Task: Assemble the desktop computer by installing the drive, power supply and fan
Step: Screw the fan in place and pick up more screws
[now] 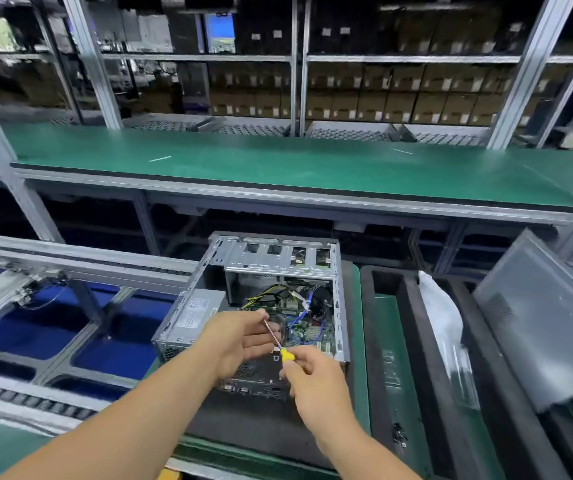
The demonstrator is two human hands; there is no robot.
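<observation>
From the head camera, the computer case [261, 306] lies open on a dark pad on the green bench [361, 341], right in front of the person. The grey power supply [191, 318] already sits in the left side of the case, so that part looks done, though I cannot see if it is screwed down. Wires [299, 306] and a green board [309, 332] show in the middle.

The right hand [316, 382] has its fingers curled around the yellow handle of a small screwdriver [280, 344]. The left hand [243, 336] pinches the thin metal end near the tip. Both hands are above the case, not yet on a screw.

I think a fastening step comes next. I cannot make out a fan or a drive: the hands cover part of the case, and the metal cage [278, 258] at the back hides what is under it. Small black bits [399, 436] on the right pad may be screws.
</observation>
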